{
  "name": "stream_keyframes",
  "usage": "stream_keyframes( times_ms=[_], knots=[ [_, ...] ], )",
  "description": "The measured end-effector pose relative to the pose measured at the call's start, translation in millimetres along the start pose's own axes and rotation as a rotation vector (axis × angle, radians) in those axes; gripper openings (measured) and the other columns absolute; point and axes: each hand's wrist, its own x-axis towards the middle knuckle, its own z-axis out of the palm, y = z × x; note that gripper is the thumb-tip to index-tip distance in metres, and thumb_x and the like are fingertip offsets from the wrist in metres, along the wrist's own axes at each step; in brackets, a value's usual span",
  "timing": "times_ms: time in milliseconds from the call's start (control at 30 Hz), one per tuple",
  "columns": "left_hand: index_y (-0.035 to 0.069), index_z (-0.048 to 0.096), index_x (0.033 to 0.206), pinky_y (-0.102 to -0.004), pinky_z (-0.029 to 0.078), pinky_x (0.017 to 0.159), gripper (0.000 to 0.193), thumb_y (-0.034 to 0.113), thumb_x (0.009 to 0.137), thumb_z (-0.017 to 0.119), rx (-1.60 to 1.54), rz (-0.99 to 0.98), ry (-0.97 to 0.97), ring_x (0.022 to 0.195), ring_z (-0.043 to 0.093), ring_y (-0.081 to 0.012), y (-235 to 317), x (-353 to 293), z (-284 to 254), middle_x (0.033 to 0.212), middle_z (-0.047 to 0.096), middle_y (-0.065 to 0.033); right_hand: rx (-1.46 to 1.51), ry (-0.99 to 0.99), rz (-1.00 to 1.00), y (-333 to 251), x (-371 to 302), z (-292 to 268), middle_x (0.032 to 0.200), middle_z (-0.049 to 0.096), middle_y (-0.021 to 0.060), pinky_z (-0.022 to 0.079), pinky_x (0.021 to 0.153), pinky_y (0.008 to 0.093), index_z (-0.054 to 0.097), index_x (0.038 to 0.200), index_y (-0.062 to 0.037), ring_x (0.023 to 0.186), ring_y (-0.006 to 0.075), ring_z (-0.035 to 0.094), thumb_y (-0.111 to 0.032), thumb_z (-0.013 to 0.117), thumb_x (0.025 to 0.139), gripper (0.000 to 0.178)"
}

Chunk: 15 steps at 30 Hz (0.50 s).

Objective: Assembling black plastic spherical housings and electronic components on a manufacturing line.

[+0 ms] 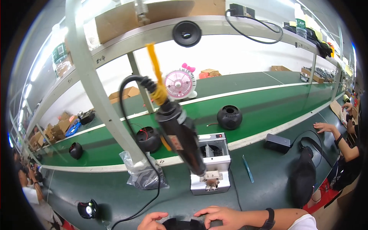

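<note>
At the bottom edge, a black rounded plastic part (183, 224) lies between my two hands, its lower portion cut off by the frame. My left hand (152, 221) curls its fingers around the part's left side. From the right, my right hand (224, 217) holds the other side with bent fingers; a black band circles that wrist. Just beyond hangs a black electric screwdriver (179, 135) with a yellow strap, its tip tilted down in front of a white screw feeder (210, 184). Blue tweezers (248, 168) lie right of the feeder.
Black round housings (230, 117) sit on the green conveyor (260, 101). A clear plastic bag (143, 174) rests by the upright post. At left is a small lit device (88, 209). A black box (278, 143) and black pouch (304, 178) lie right, near a co-worker's hand (325, 127).
</note>
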Motion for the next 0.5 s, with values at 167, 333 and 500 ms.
stream_keyframes(
  times_ms=[167, 333, 500],
  knots=[
    [0.004, 0.061, 0.096, -0.042, 0.05, 0.086, 0.037, 0.024, 0.076, 0.083, 0.313, 0.236, -0.172, 0.105, 0.061, -0.039, 21, 13, -9, 0.128, 0.056, -0.0234, -0.218, -0.023, 0.048, -13, -1, -14, 0.139, 0.049, 0.0224, 0.04, 0.105, 0.0468, 0.06, 0.119, -0.0092, 0.127, 0.0389, 0.05, -0.032, 0.084, 0.079, 0.052],
    [0.008, 0.066, 0.106, -0.0417, 0.053, 0.079, 0.035, 0.007, 0.072, 0.072, 0.387, 0.007, -0.432, 0.097, 0.066, -0.0369, -5, -17, -6, 0.102, 0.068, -0.0133, -0.475, 0.482, -0.027, -54, 25, -95, 0.071, 0.066, 0.0044, 0.053, 0.067, 0.0271, 0.069, 0.082, -0.0068, 0.07, 0.0109, 0.065, -0.013, 0.08, 0.08, 0.012],
    [0.002, 0.068, 0.096, -0.0395, 0.054, 0.075, 0.022, 0.004, 0.075, 0.073, 0.148, -0.091, -0.137, 0.085, 0.068, -0.0345, -5, -15, -83, 0.091, 0.068, -0.0168, -0.438, 0.586, 0.012, -48, 99, -183, 0.084, 0.064, 0.0005, 0.049, 0.064, 0.0266, 0.062, 0.096, -0.0051, 0.071, 0.0121, 0.059, -0.017, 0.08, 0.085, 0.024]
  ],
)
